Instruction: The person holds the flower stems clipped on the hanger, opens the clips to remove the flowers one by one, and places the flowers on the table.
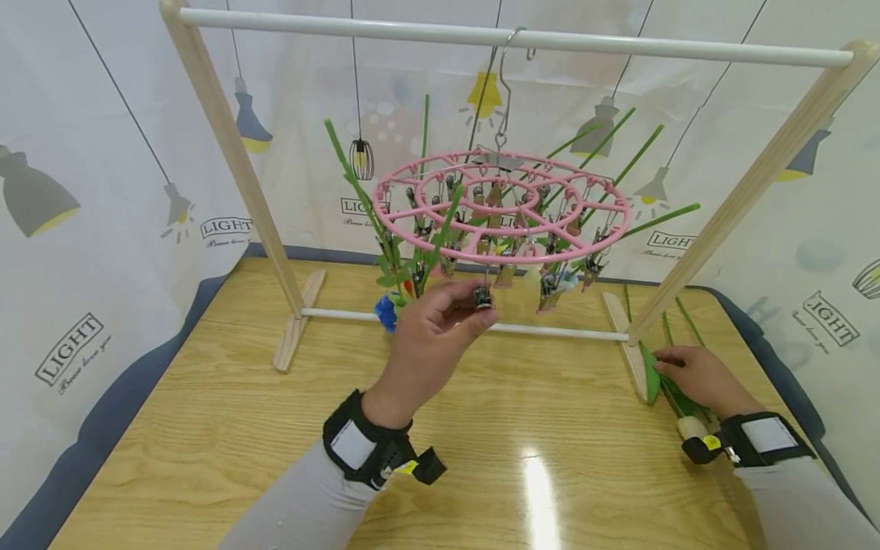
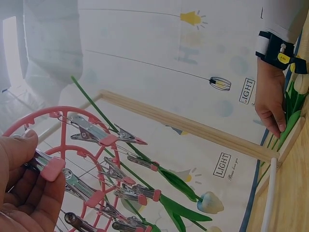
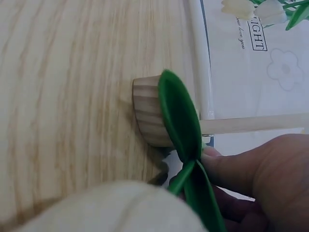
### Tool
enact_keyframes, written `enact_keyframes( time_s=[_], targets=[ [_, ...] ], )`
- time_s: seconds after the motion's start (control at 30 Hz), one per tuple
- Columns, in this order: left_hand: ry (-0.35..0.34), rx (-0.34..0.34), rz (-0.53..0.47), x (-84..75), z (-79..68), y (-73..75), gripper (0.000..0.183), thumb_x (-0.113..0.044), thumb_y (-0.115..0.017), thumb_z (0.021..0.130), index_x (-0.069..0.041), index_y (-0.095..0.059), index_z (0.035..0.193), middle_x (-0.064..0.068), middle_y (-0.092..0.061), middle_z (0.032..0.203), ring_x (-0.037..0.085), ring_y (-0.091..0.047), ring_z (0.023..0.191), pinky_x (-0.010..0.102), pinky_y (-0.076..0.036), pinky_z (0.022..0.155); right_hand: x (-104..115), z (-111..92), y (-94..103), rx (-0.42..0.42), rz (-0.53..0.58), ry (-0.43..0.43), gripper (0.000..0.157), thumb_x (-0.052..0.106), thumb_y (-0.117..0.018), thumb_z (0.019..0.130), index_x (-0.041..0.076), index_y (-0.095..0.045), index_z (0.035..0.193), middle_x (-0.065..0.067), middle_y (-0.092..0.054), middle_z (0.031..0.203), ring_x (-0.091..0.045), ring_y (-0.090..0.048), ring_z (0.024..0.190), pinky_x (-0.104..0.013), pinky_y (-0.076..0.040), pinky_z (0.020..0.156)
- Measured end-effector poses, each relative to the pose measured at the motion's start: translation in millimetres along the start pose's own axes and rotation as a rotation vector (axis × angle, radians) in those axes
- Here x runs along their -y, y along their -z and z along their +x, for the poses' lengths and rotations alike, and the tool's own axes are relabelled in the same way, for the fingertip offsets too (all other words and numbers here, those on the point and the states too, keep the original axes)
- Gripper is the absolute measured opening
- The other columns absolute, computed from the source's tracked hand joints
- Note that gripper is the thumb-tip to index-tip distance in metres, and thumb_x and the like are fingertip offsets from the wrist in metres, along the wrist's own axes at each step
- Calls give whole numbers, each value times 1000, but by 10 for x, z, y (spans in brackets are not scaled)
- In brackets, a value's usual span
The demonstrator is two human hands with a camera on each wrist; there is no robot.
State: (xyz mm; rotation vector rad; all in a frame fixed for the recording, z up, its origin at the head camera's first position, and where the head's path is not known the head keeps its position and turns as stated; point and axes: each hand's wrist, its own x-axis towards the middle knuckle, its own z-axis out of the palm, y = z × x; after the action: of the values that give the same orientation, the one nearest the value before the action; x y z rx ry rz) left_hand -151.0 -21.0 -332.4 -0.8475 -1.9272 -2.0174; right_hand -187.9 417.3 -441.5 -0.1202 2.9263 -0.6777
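Observation:
My left hand [image 1: 426,344] pinches a metal clip [image 1: 483,296] hanging from the front of a round pink hanger [image 1: 502,256]. In the left wrist view the clip's pink tip [image 2: 52,169] pokes out past the thumb. At the right end of the table, my right hand [image 1: 708,382] grips the stem of a white artificial tulip between thumb and fingers. Its green leaf [image 3: 178,116] stands up beside the fingers, and the pale bloom [image 3: 120,212] faces the right wrist camera. Several artificial flowers, including a white tulip [image 2: 210,203], hang bloom-down from the hanger's clips.
The hanger hooks over the white top bar [image 1: 344,27] of a wooden stand. The stand's right foot [image 1: 634,367] is beside my right hand, its left foot [image 1: 299,321] farther off. A blue flower [image 1: 386,312] hangs left. Loose green stems [image 1: 687,319] lie behind the right hand.

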Motion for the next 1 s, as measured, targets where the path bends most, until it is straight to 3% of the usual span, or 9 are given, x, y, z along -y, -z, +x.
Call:
enact_keyframes(
  time_s=[0.43, 0.6, 0.83, 1.0],
  targets=[
    [53, 12, 3, 7, -11, -13, 40, -10, -63, 88, -11, -56, 127, 11, -61, 110, 13, -59, 99, 33, -54, 84, 45, -2, -28, -23, -99, -10, 40, 23, -48, 98, -8, -54, 122, -32, -57, 118, -42, -54, 103, -55, -49, 78],
    [11, 53, -29, 19, -21, -23, 43, -9, -60, 89, -12, -52, 131, 14, -58, 112, 15, -58, 101, 31, -53, 86, 110, -59, -20, -38, -119, -15, 49, 32, -43, 99, -9, -49, 126, -34, -54, 121, -44, -52, 104, -57, -48, 79],
    [50, 75, -26, -284, -38, -58, 36, -3, -58, 89, 3, -54, 125, 20, -61, 110, 16, -59, 98, 28, -53, 86, 282, -171, -5, -119, -96, -13, 54, 35, -44, 99, -9, -47, 128, -34, -53, 121, -43, -52, 103, -58, -48, 78],
    [63, 97, 19, -306, -51, -51, 24, -10, -58, 91, 1, -65, 111, 18, -68, 96, 18, -63, 84, 32, -57, 77, 569, -238, -39, -205, -61, 81, 48, 33, -47, 98, -7, -52, 125, -30, -58, 112, -39, -55, 96, -55, -51, 72]
  ],
)
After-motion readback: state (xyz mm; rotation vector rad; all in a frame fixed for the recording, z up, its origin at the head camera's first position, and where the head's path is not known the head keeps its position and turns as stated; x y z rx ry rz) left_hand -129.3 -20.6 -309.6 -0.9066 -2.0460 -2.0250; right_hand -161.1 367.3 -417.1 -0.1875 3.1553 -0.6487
